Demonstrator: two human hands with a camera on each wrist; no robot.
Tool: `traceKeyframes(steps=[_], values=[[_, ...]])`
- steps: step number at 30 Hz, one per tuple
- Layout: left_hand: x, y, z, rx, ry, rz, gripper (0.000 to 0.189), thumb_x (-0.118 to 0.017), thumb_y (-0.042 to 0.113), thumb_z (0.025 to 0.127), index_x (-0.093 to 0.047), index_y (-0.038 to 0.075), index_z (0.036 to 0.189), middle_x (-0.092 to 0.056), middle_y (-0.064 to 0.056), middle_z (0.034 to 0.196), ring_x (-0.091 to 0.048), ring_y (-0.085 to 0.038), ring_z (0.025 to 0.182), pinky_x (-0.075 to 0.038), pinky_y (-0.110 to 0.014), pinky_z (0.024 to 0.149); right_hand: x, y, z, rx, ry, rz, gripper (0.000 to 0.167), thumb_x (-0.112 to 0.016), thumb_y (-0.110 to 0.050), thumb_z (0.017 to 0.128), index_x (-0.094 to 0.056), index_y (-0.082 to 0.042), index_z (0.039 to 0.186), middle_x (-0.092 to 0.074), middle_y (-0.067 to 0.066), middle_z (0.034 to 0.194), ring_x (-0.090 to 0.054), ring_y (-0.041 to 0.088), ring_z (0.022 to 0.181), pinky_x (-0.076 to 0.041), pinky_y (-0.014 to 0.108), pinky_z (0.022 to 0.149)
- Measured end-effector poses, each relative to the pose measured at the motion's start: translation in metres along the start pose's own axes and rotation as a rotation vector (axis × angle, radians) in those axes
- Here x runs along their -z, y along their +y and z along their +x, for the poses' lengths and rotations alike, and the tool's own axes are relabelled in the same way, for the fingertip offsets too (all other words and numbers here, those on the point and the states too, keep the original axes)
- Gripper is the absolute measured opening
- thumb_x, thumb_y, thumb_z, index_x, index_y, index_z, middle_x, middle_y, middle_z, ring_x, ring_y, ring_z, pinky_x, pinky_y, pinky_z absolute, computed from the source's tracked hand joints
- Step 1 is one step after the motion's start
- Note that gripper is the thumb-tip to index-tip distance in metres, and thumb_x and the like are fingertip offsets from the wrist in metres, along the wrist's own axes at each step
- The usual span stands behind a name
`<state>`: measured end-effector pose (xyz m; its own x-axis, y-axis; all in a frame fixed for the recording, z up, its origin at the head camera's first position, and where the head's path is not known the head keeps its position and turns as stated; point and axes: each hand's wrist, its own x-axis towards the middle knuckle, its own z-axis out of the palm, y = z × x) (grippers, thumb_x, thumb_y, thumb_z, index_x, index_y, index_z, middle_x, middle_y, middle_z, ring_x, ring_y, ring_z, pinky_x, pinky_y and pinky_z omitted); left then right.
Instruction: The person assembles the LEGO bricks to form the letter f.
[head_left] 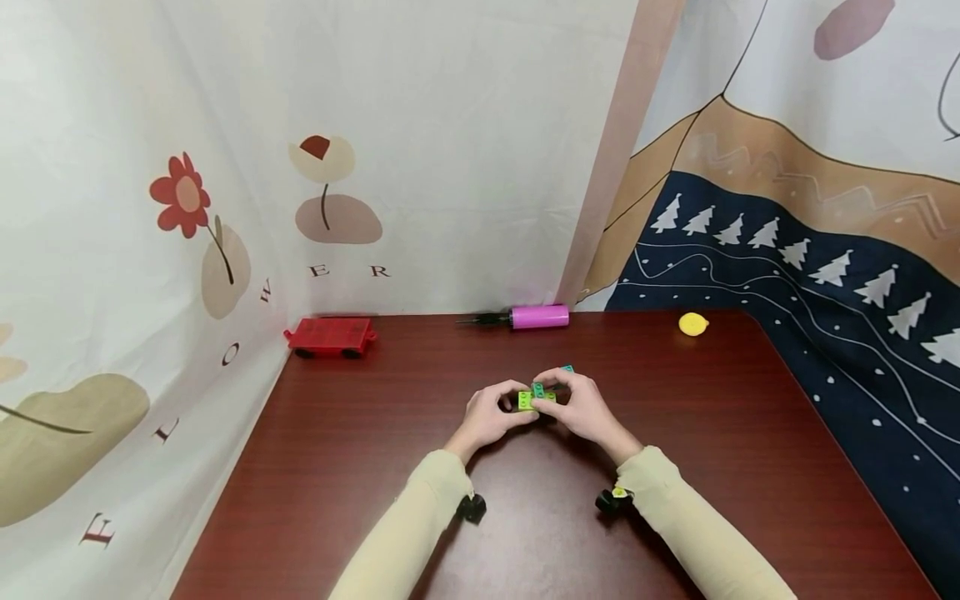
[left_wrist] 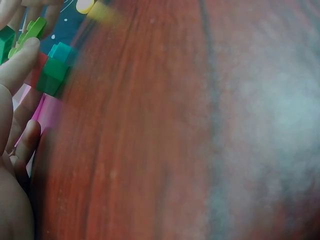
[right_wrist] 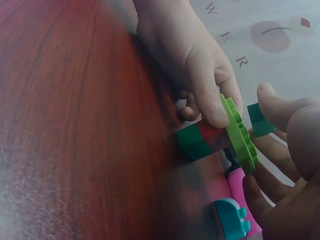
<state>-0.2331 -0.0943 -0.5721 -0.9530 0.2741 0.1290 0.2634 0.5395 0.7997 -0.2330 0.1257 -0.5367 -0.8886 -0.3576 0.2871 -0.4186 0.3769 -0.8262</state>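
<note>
My left hand [head_left: 489, 415] grips a lime green building plate [right_wrist: 239, 132] with studs, its thumb along one side. Under that plate are a red brick [right_wrist: 212, 132] and a dark green brick [right_wrist: 194, 142], joined to it in a stack. My right hand [head_left: 581, 407] pinches a small green brick [right_wrist: 260, 120] between thumb and fingers, close over the plate's studded face. Its other fingers are near the plate's edge. A teal brick with a curved side [right_wrist: 230, 218] lies just beyond the right hand, mostly hidden by it in the head view.
A red toy wagon [head_left: 331, 337] stands at the table's back left. A pink cylinder with a thin black end [head_left: 540, 317] lies along the back edge. A small yellow round thing [head_left: 693, 324] is at the back right. Printed cloth [head_left: 450, 167] hangs behind the table [head_left: 360, 475].
</note>
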Motion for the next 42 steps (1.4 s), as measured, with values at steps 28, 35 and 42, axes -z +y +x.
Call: traceKeyframes(steps=[28,35,42], values=[[0.000,0.001,-0.001,-0.021,0.012,0.008,0.038,-0.087,0.047,0.085,-0.076,0.031,0.118,-0.064,0.010,0.083,-0.058,-0.006,0.078,-0.045,-0.032,0.076,-0.012,0.003,-0.008,0.009,0.027,-0.069,0.030,-0.082,-0.018,0.094,-0.074,-0.010,0.121,-0.075,0.001,0.114,-0.069,0.015,0.093,-0.058,0.031,0.081],[0.000,0.001,-0.001,-0.028,0.012,0.019,0.039,-0.087,0.047,0.085,-0.076,0.030,0.118,-0.064,0.011,0.082,-0.058,-0.006,0.078,-0.045,-0.033,0.076,-0.012,0.005,-0.009,0.032,0.026,-0.085,0.032,-0.081,-0.018,0.095,-0.074,-0.008,0.125,-0.075,0.003,0.117,-0.068,0.015,0.097,-0.056,0.030,0.079],[0.000,-0.001,-0.001,-0.023,0.008,0.014,0.039,-0.087,0.049,0.085,-0.076,0.031,0.118,-0.065,0.011,0.083,-0.059,-0.007,0.079,-0.045,-0.033,0.077,-0.013,0.003,-0.009,0.014,0.020,-0.095,0.033,-0.081,-0.019,0.095,-0.074,-0.008,0.125,-0.075,0.002,0.118,-0.066,0.016,0.096,-0.055,0.030,0.078]])
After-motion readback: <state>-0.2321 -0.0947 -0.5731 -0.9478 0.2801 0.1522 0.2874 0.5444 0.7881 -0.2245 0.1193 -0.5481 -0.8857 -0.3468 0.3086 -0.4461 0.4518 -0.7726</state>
